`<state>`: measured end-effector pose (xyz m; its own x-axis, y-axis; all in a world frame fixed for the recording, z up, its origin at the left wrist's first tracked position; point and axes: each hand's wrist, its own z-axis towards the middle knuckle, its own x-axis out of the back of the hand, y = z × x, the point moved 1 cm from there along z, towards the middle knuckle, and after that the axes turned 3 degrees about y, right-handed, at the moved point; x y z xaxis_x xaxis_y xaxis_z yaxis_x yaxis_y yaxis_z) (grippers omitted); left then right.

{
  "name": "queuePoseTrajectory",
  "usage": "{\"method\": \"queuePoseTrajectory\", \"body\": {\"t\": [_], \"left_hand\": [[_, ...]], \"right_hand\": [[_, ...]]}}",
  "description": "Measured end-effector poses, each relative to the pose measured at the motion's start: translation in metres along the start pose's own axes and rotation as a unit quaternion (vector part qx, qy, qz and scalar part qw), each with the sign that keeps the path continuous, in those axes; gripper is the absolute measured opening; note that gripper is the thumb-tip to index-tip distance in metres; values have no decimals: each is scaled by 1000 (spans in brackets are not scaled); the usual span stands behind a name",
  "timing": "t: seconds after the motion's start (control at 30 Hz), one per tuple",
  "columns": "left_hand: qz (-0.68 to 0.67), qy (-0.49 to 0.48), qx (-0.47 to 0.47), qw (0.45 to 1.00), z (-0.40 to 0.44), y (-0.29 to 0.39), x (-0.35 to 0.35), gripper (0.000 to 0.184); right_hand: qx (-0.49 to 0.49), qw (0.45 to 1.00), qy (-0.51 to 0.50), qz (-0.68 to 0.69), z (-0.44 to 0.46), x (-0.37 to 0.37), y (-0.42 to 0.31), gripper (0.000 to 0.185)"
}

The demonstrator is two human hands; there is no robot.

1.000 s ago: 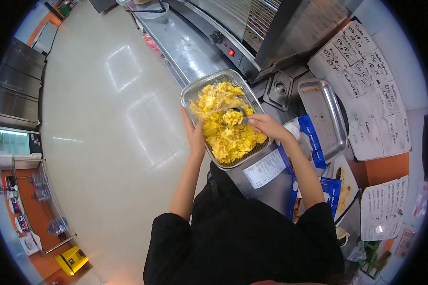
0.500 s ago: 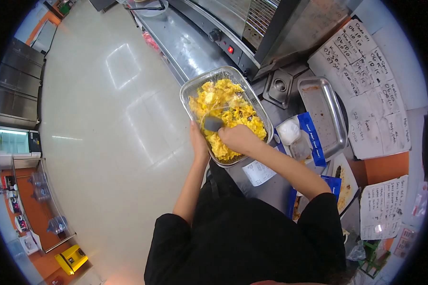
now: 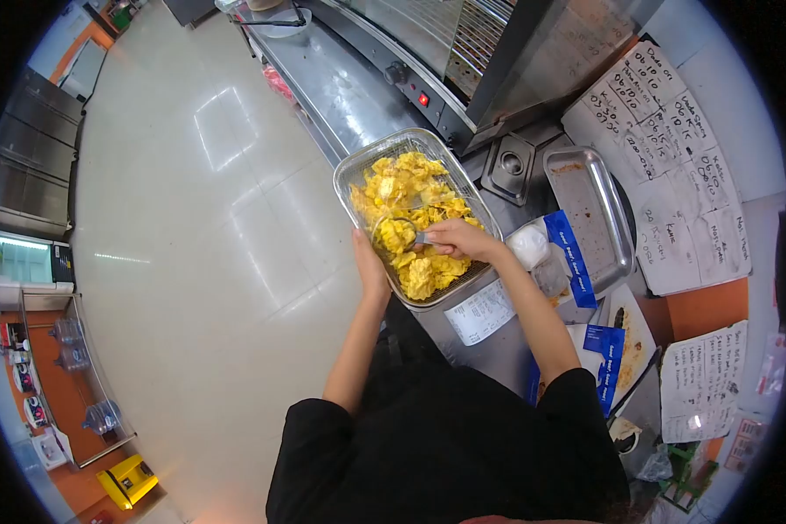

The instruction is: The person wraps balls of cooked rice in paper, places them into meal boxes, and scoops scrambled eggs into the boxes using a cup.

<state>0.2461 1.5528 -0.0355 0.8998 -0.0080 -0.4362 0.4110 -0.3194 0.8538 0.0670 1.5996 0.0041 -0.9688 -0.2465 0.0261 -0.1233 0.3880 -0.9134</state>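
A metal tray (image 3: 345, 179) lined with mesh and clear film holds yellow scrambled egg (image 3: 428, 275). My left hand (image 3: 371, 266) grips the tray's left side, its fingers partly hidden by the rim. Over the egg, my right hand (image 3: 458, 238) is closed round the handle of a spoon (image 3: 399, 234), whose bowl is heaped with egg. Just below the tray, a printed receipt (image 3: 480, 313) lies on the counter.
A heated cabinet with a lit red switch (image 3: 424, 99) stands beyond the tray. To the right are a steel lid (image 3: 508, 168), an empty stained steel tray (image 3: 592, 214), blue-and-white packages (image 3: 570, 258) and handwritten sheets (image 3: 664, 148) on the wall.
My right hand has moved slightly right and turned, so the spoon, back-up half a second ago, now faces up with egg in it. My left hand stays on the tray.
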Motion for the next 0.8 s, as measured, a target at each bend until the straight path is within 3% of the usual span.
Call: {"method": "queuePoseTrajectory", "body": {"t": [0.07, 0.23, 0.33, 0.43, 0.5, 0.57, 0.63, 0.73, 0.8], "left_hand": [[20, -21, -28, 999, -14, 24, -16, 52], [68, 26, -36, 997, 1, -7, 0, 58], [66, 23, -27, 997, -1, -2, -1, 58], [69, 23, -20, 997, -1, 0, 1, 58], [85, 37, -18, 996, -3, 2, 0, 57], [109, 61, -13, 992, -9, 11, -7, 56], [153, 87, -44, 983, -10, 14, -7, 53], [280, 143, -148, 938, -15, 18, -6, 47], [328, 148, -256, 897, -29, 21, -15, 44]], "right_hand": [[-7, 999, 22, 32, -5, 8, 2, 25], [-52, 973, 63, 216, -43, 11, -27, 21], [-41, 974, 51, 218, -52, 14, -28, 21], [-25, 986, 69, 147, -59, 12, -29, 24], [102, 978, 175, -58, -49, 13, 9, 27], [115, 967, 203, -102, -47, 9, 19, 28], [14, 986, 164, 16, -58, 0, 0, 29], [-62, 949, 160, 263, -82, -16, -19, 29], [-38, 928, 176, 326, -106, -21, -14, 29]]}}
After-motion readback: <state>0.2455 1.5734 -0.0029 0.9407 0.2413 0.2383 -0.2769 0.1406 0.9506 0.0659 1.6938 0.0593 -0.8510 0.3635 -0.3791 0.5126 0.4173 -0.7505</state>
